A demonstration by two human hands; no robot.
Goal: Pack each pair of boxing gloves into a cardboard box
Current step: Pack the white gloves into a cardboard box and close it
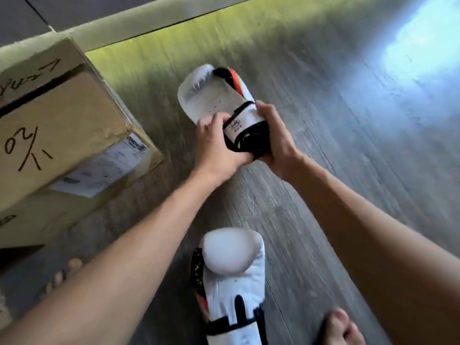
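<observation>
Head view, from the left: a closed cardboard box [62, 135] sits on the grey plank floor [361, 158], its top scrawled with black marker strokes that I cannot read for certain. A white shipping label [104, 165] on its near corner is too blurred to make out. Below the box, bare toes [64, 272] peek out beside the left forearm. The left hand [214, 148] curls its fingers round the left side of the black-trimmed cuff of a white boxing glove [216, 93], which is held out over the floor just right of the box, its padded end pointing away. Small print on the cuff is illegible. A second white glove [234, 275] lies on the floor between the forearms, padded end towards the hands. The right hand [276, 140] wraps its fingers round the cuff's right side. A bare foot [341, 327] shows at the bottom edge, and bright glare washes the floor at upper right.
</observation>
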